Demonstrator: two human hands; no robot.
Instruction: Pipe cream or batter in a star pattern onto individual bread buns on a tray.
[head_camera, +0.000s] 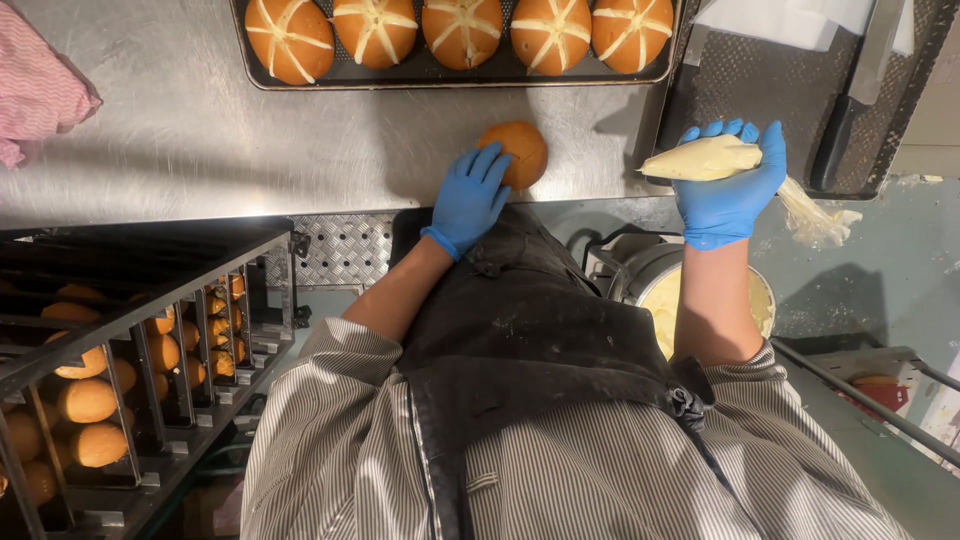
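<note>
Steadying a bun, piping bag ready.
Our left hand (468, 197) rests open-fingered against the plain bun (517, 151); our right hand (728, 182) fingers clench the piping bag (702, 159), nozzle aimed bunward.

No packages, labels, signs or screens anywhere in view.

Both gloves, left hand (468, 198) and right hand (728, 185), are bright blue, against a golden-orange bun (520, 150) and a pale cream piping bag (705, 159). At twelve o'clock, the dark tray (450, 78) holds orange-brown buns (462, 30) crossed with cream stripes. The shirt (340, 450) is grey-and-white pinstriped, the apron (520, 320) black and flour-dusted, and the cloth (35, 85) at ten o'clock pink-and-white striped.
</note>
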